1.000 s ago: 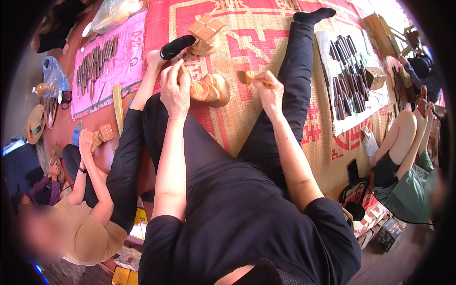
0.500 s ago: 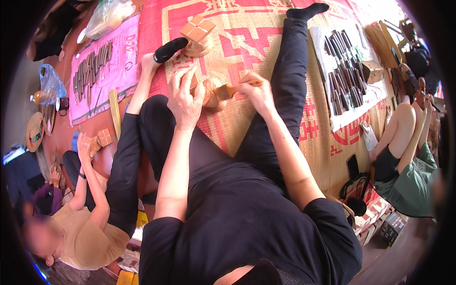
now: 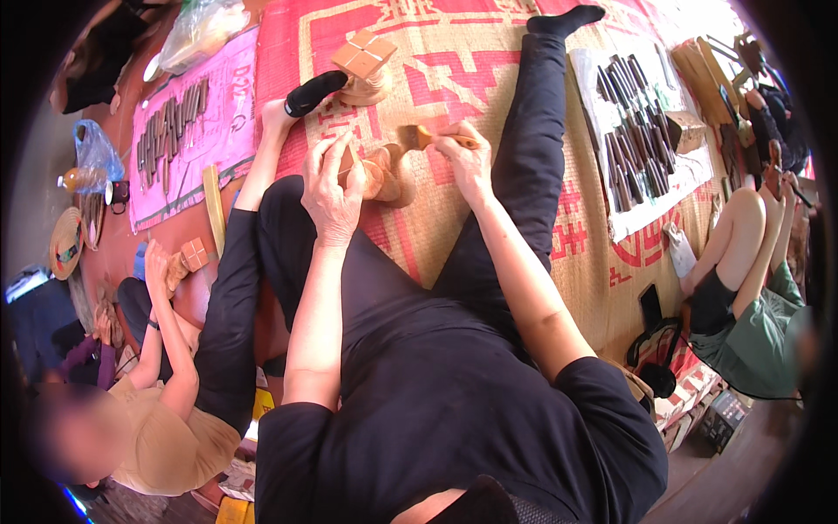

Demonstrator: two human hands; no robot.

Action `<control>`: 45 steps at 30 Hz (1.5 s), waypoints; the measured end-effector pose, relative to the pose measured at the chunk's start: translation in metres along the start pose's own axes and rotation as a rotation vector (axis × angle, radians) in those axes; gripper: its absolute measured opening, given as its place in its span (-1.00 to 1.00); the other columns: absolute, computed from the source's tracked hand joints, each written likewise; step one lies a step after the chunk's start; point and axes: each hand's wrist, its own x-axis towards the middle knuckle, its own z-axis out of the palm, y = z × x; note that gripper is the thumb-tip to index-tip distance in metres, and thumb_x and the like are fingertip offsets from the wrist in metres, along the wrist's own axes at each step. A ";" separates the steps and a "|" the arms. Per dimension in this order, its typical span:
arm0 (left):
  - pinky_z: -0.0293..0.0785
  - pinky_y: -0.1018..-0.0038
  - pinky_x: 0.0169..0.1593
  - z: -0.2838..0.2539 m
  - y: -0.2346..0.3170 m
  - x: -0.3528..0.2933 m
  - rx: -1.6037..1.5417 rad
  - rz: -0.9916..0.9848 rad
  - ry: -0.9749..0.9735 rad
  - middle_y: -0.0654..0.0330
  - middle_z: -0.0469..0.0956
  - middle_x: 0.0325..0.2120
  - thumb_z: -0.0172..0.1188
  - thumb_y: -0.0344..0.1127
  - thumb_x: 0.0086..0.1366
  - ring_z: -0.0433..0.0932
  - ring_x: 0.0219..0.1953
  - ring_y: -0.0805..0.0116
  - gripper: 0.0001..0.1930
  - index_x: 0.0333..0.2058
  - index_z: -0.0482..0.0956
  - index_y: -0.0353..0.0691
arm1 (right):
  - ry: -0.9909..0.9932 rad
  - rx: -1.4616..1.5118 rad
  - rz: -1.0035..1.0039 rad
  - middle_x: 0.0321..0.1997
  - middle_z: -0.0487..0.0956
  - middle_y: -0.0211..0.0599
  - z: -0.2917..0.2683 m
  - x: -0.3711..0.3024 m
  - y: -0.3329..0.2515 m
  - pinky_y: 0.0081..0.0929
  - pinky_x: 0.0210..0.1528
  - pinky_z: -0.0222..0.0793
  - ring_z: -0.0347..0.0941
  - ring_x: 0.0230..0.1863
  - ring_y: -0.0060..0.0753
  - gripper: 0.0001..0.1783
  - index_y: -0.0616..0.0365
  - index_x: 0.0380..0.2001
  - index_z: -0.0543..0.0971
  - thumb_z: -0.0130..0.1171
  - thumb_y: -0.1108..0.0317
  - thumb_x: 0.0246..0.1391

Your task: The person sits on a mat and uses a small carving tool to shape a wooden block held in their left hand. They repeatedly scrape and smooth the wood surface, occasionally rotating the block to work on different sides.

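My left hand [image 3: 333,190] is closed on a carved wooden piece [image 3: 388,177] with a rounded, curved form, held low between my legs; its fingers hide the piece's left end. In my right hand [image 3: 467,164] is a flat brush [image 3: 419,136] with a wooden handle, pinched by the fingers. The bristles point left, just above the carving and apart from it. Beyond, near my left foot, stands another wooden carving [image 3: 367,89] with a square block [image 3: 364,54] on top, tied with pale string.
A patterned red and straw mat [image 3: 419,236] lies beneath me. Many carving tools [image 3: 633,131] rest on a white cloth to the right, and more tools [image 3: 175,122] on a pink cloth to the left. People sit at both sides, the left one holding a wooden piece [image 3: 185,260].
My right hand has lifted the brush up and off the carving, its bristles now showing. The carving has shifted slightly in my left hand.
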 end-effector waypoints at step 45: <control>0.41 0.30 0.10 -0.001 -0.010 0.002 -0.053 -0.070 0.012 0.13 0.48 -0.08 0.14 -0.29 0.21 0.49 0.00 0.15 -0.62 0.03 0.57 -0.08 | -0.157 -0.182 0.112 -0.61 0.53 -0.39 -0.021 0.012 -0.025 -0.62 -0.48 0.27 0.39 -0.58 -0.63 -0.88 0.20 -0.54 0.55 0.24 0.40 -0.03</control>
